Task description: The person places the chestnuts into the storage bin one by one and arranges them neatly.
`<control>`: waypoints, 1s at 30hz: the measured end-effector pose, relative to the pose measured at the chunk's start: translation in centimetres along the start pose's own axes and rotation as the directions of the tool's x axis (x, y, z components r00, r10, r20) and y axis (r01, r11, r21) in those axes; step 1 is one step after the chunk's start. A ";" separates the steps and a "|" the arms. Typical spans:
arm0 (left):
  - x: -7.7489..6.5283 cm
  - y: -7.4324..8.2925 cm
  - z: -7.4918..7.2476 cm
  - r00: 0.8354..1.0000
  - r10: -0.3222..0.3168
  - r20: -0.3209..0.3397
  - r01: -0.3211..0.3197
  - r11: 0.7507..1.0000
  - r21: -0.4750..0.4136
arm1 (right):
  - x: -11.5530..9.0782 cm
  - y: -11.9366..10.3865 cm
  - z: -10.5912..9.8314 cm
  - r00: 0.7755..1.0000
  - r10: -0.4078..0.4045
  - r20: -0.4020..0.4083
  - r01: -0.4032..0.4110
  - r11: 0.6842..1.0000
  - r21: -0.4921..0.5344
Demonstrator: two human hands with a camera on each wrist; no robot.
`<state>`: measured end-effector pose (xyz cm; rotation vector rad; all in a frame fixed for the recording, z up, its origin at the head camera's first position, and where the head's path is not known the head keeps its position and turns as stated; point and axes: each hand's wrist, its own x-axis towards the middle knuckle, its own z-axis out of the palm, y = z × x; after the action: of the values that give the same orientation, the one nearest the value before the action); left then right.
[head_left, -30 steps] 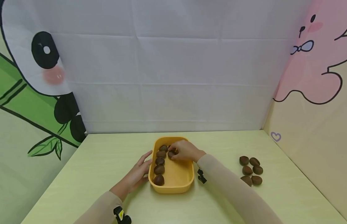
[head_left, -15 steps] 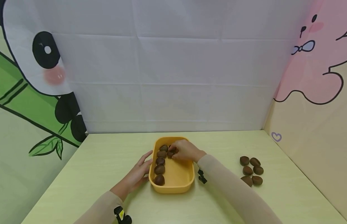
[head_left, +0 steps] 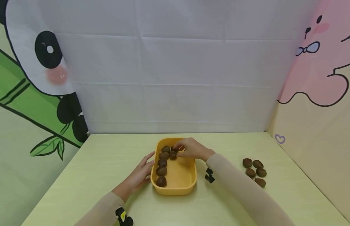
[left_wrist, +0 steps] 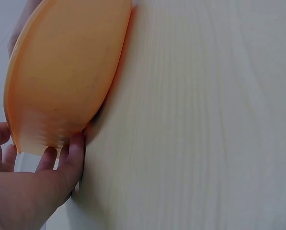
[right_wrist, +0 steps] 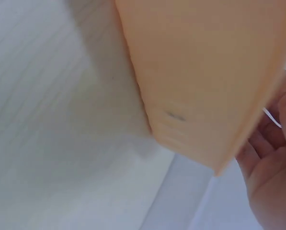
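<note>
Brown chestnuts [head_left: 162, 171] line the left side of a yellow tray [head_left: 180, 190]. Two more sit beside that column near the far end, the nearer one a chestnut [head_left: 173, 155] in full sight. Over the tray's far right part hovers my right hand [head_left: 193, 148], its fingertips just right of those two, with nothing seen in its grasp. In the right wrist view the right hand [right_wrist: 272, 172] is partly hidden behind the tray wall. My left hand [head_left: 139, 174] rests against the tray's left outer side, and the left wrist view has its fingers [left_wrist: 73, 160] extended against the wall.
Several loose chestnuts [head_left: 250, 172] lie on the pale table [head_left: 228, 146] to the right of the tray, partly hidden by the right sleeve [head_left: 240, 188]. A white cloth backdrop [head_left: 177, 78] stands along the table's far edge.
My right hand has let go of a chestnut in the second column and shifted slightly right, uncovering it. The left hand and the tray stay where they were.
</note>
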<state>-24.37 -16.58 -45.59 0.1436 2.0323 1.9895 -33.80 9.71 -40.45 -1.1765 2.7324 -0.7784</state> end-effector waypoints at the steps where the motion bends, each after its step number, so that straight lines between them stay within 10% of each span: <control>1: 0.0 0.0 0.0 1.000 -0.002 0.000 0.002 1.000 -0.001 | -0.3 0.0 -0.4 1.000 -0.010 -0.002 0.010 1.000 0.010; 30: -0.3 0.3 0.1 1.000 -0.005 0.015 0.006 1.000 -0.003 | -19.9 4.3 -7.4 0.992 0.117 -0.055 -0.116 0.993 0.022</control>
<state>-24.07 -16.55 -45.23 0.1514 2.0178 1.9827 -24.48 29.19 -38.76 -0.9964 2.8025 -0.8333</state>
